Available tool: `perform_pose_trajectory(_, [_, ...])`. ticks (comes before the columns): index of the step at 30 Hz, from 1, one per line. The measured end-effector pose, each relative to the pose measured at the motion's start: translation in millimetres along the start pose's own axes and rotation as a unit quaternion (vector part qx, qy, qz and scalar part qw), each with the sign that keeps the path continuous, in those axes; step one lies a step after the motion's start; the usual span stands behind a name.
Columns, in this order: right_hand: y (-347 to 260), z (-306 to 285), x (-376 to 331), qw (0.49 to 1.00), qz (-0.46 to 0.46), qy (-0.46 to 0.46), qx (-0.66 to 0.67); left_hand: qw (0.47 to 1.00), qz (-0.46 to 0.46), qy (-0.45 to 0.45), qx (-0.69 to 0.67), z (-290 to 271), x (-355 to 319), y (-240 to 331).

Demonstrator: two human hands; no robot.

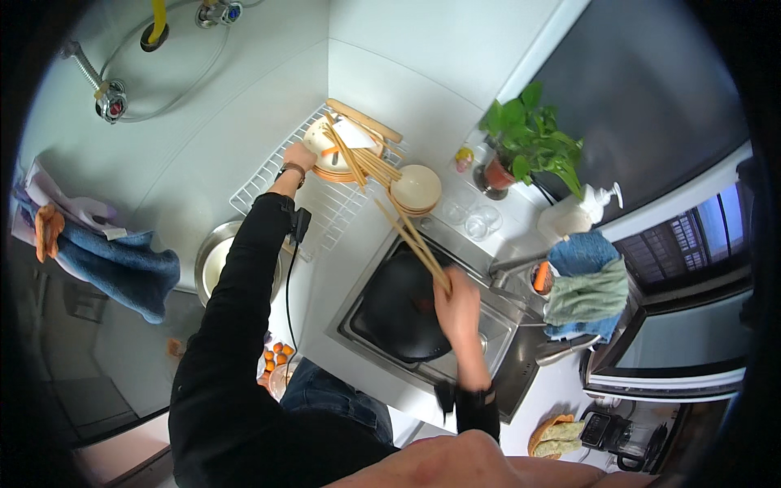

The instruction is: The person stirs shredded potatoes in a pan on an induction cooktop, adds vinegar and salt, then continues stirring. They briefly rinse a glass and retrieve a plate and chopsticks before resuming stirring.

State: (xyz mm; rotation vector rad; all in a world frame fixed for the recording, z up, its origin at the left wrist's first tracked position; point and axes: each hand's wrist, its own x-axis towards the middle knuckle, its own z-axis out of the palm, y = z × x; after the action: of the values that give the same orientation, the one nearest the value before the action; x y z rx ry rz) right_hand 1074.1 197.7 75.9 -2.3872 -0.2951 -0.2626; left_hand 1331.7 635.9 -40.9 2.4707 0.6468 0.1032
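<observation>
chopsticks (407, 228) clamped in right hand (460, 305), tips toward rack; left hand (298, 154) gripping plate (325, 150)

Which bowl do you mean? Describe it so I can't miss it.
Start at the sink with the black pan. Just behind it, at the white wire rack's right end, sits the cream bowl, round and plain, beside the plates stacked with chopsticks.

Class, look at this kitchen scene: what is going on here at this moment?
A person in black sleeves stands at a steel sink that holds a large black pan. The right hand grips a bundle of long wooden chopsticks, whose far ends reach over the white wire drying rack. The left hand touches the stacked pale plates on that rack. Cream bowls sit beside them.
</observation>
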Motion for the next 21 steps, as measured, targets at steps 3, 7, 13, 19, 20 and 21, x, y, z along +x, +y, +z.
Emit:
perform_pose_trajectory(3, [-22.5,57.3,121.5,0.998,-0.037,-0.045,-0.013,0.997,-0.033,-0.062,-0.043,-18.9,-4.7,3.2])
perform_pose_trajectory(7, [-48.5,134.3,226.7,0.994,-0.098,-0.034,-0.012,0.968,-0.043,-0.123,-0.217,-39.8,-19.3,12.2])
perform_pose_trajectory(13, [-83.7,222.5,295.2,0.991,-0.059,-0.115,-0.040,0.909,-0.007,-0.176,-0.377,-61.6,-31.1,10.9])
perform_pose_trajectory(19, [-70.4,257.3,307.0,0.983,0.003,-0.143,-0.113,0.907,-0.030,-0.135,-0.397,-84.3,-43.4,5.0])
perform_pose_trajectory(20, [-66.4,260.4,307.7,0.982,-0.003,-0.136,-0.129,0.908,-0.033,-0.127,-0.397,-88.8,-46.4,5.7])
perform_pose_trajectory(21, [-62.3,263.2,309.2,0.976,0.014,-0.155,-0.152,0.911,-0.040,-0.116,-0.394,-92.8,-49.6,7.0])
